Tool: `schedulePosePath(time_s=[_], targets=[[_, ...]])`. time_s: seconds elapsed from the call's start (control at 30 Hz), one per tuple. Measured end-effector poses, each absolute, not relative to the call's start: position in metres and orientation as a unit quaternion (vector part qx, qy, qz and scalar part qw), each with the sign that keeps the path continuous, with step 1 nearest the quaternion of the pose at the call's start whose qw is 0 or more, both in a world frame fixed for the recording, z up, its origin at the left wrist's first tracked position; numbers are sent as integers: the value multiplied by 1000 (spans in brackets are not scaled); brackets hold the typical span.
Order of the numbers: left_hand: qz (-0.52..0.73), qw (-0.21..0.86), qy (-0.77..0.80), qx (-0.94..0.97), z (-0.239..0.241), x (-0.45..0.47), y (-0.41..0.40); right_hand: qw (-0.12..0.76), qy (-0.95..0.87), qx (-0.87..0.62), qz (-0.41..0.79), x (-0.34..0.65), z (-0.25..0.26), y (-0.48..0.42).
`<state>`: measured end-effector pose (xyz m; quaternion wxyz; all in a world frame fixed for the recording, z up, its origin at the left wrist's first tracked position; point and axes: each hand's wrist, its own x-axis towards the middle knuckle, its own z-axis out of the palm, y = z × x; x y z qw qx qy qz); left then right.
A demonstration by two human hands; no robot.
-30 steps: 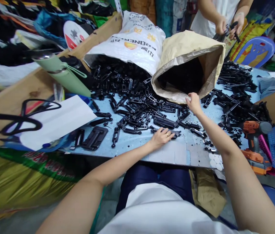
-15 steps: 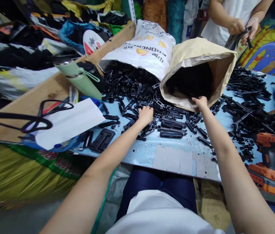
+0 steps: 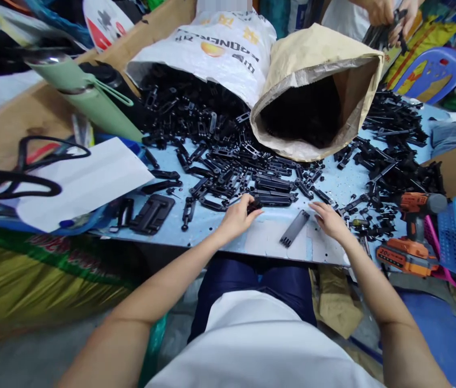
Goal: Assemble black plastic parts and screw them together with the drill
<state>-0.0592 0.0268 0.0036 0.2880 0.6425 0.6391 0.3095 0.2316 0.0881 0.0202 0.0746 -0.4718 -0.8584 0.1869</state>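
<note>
My left hand (image 3: 236, 220) is at the front of the table, thumb and fingers curled around a small black plastic part (image 3: 254, 205) that they half hide. To its right, my right hand (image 3: 329, 220) hovers with fingers stretched out and nothing in them. Between the hands a long flat black plastic piece (image 3: 294, 228) lies slanted over the pale grey sheet (image 3: 264, 237) at the table edge. Just beyond my left hand, several long black bars (image 3: 274, 191) lie side by side, next to a heap of loose black plastic links (image 3: 223, 167).
A white woven sack (image 3: 215, 48) and an open tan paper sack (image 3: 316, 54) stand behind the heap. At left are a green bottle (image 3: 90, 97) and white paper (image 3: 90, 180). An orange cordless drill (image 3: 409, 237) stands right. A co-worker's hands (image 3: 389, 16) hold black parts.
My right hand has left the paper sack's rim and come down toward the front edge. My left hand has drawn back from the heap with a part. The flat piece now lies between them.
</note>
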Motion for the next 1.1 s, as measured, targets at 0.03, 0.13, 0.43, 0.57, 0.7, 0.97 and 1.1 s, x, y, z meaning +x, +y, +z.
schedulePosePath(time_s=[0.03,0.13,0.43,0.57,0.7,0.97,1.1], targets=[[309,303,646,629,2,-51,19,74,-826,-541,140,223,14,80],[330,327,648,604,1,-30,3,44,-734,-670,98,190,-3,65],[457,386,560,573,5,-1,-10,302,-607,-456,577,146,-4,38],[506,286,543,607,6,-1,-13,306,-626,-402,594,154,8,32],[507,215,534,642,8,0,-19,283,-743,-349,496,163,21,34],[607,87,556,560,14,21,-16,370,-740,-377,417,136,7,13],[581,132,563,573,-1,18,-12,320,-759,-399,403,130,-2,11]])
